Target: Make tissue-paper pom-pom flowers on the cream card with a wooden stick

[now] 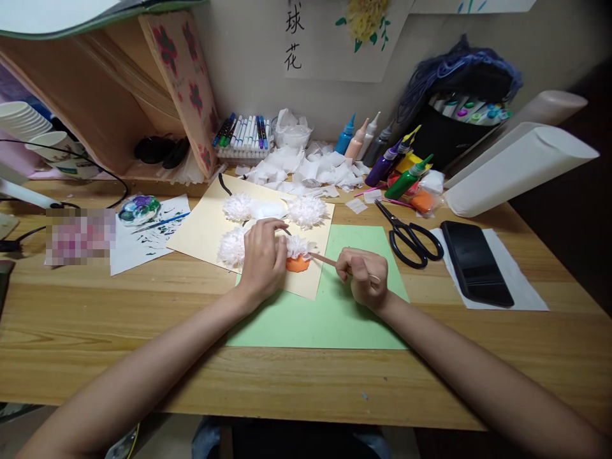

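Taking the cream card (210, 223) as my landmark: to its left lie a paint-smeared white sheet (143, 239) and a small palette (138, 208) with purple and green blobs. On the card sit fluffy white tissue pompoms (306, 210), soft and ragged-edged, four that I can count.

My left hand (262, 258) lies curled on the card's lower right part, fingers bent over the lower pompoms and pressing them down. Just off its fingertips, at the card's right edge, sits a flat orange clay lump (297, 264). My right hand (363, 275), right of the card and above the matte green paper (329, 306), pinches a thin wooden stick (325, 259) whose tip touches the clay.

I judge this is the shaping step: working the orange piece with the stick while steadying the flowers. The next stroke calls for light, controlled pressure, since the clay looks soft and the tissue would crush.

Further right of the card on the wooden counter (119, 344) lie black scissors (408, 237) and a glossy dark phone (475, 262).
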Demonstrator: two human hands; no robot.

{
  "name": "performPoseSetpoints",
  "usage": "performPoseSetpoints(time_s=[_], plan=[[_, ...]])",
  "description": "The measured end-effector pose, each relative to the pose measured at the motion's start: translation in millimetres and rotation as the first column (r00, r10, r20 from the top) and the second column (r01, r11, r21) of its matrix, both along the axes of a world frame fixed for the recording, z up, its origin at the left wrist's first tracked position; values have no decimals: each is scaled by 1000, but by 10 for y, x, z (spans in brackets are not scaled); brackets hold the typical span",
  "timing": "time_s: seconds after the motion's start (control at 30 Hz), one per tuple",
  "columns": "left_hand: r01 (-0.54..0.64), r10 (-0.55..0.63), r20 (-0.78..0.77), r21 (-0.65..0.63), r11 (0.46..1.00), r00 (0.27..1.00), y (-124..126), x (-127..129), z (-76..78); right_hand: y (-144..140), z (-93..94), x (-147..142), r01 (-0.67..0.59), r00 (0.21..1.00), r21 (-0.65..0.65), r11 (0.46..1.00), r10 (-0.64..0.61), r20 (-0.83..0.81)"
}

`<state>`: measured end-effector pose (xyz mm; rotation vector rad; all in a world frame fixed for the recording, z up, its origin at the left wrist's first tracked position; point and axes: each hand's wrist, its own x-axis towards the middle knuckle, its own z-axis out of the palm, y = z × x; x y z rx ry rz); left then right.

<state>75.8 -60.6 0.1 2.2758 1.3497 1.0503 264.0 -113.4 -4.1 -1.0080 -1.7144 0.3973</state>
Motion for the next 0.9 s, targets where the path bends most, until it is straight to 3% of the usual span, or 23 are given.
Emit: performPoseSetpoints(time_s=[0.13,0.3,0.53,0.7,0.9], plan=[[4,0,70,-56,998,998,32,-17,-85,2,-10,-3,6,1000,-67,998,-6,-7],[44,-43,7,-62,997,999,30,-16,-130,40,-16,-2,17,999,-188,982,-26,-45],[52,-53,-20,-66,996,998,26,-14,-113,148,-31,-16,-19,966,-365,931,-76,-246],[59,-62,-36,-62,996,997,24,-21,-130,134,-1,-17,-1,907,-334,943,-140,-397],[61,-64,-49,-66,996,997,17,-16,-119,134,-15,-14,24,932,-385,922,-160,-324]])
